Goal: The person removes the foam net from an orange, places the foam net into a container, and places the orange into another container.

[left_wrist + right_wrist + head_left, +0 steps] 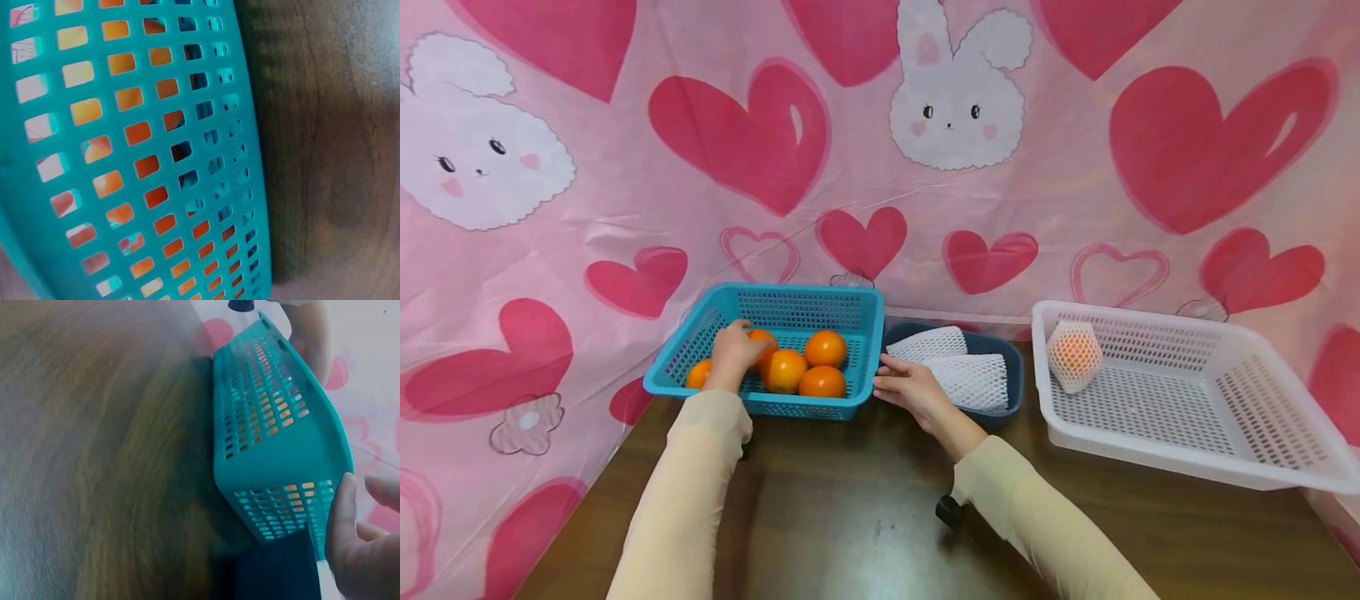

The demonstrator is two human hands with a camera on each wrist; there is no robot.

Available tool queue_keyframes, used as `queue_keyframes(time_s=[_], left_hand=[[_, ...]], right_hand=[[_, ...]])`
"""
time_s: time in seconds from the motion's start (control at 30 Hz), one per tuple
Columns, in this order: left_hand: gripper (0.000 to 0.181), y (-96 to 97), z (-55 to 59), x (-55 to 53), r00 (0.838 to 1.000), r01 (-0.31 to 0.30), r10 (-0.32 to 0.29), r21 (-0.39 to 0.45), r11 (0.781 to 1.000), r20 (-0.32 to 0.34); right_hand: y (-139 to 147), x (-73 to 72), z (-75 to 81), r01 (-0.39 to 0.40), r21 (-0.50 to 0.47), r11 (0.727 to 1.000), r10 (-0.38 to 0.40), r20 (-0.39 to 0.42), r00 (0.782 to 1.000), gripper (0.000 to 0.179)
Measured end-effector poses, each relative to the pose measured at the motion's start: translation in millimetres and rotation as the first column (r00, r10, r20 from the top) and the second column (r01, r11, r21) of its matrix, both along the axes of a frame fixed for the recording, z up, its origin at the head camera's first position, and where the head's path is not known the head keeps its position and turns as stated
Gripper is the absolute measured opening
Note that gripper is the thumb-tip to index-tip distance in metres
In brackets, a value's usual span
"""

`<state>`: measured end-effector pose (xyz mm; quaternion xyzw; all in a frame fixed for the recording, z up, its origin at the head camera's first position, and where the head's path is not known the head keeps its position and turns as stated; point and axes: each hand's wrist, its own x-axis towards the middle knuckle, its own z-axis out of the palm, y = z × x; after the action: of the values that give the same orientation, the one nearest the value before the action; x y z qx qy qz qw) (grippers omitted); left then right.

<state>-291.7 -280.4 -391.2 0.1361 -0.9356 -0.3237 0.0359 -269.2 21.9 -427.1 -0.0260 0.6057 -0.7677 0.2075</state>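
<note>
In the head view, my left hand (731, 357) reaches into the teal basket (805, 407) and grips an orange (763, 337) with thumb and fingers. Several other oranges (786, 372) lie around it. My right hand (913, 387) has its fingers extended at the basket's right side; in the right wrist view, a fingertip touches the teal rim near a corner. Just beyond that hand, white foam net sleeves (974, 381) lie in a dark blue tub (1017, 377). The left wrist view shows the teal basket's wall (140, 147), with orange fruit behind its holes and the left hand hidden.
At the right stands a white basket (1157, 458) holding one orange in a foam net (1075, 357). Everything sits on a dark brown wooden table (850, 517). A pink cloth (865, 175) with hearts and rabbits hangs behind the containers.
</note>
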Motion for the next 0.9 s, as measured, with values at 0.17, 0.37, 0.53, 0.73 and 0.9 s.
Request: queue_keyframes(time_s=[0.17,0.37,0.53,0.73,0.9], left_hand=[[0.068,2.2,1.2,1.9,1.0,0.001,-0.001,-0.003,1.0,-0.022],[0.066,12.0,3.6,4.1,0.995,0.002,-0.002,-0.002,1.0,-0.096],[0.062,24.8,8.4,3.0,0.986,0.016,-0.015,0.004,1.0,-0.164],[0.059,44.3,13.6,4.7,0.983,0.078,-0.081,-0.027,0.997,-0.166],[0.053,60.7,18.4,8.7,0.976,0.139,-0.144,-0.037,0.99,-0.163]], right_hand=[[8,-2.4,4.9,-0.032,0.011,0.999,0.032,-0.042,0.999,0.05],[20,-2.8,12.3,-0.097,0.085,0.992,0.107,-0.113,0.988,0.047],[29,-2.9,18.7,-0.155,0.151,0.976,0.18,-0.17,0.969,0.048],[39,-2.5,23.6,-0.188,0.186,0.964,0.223,-0.194,0.955,0.05],[52,-2.4,26.8,-0.164,0.268,0.949,0.235,-0.259,0.937,0.051]])
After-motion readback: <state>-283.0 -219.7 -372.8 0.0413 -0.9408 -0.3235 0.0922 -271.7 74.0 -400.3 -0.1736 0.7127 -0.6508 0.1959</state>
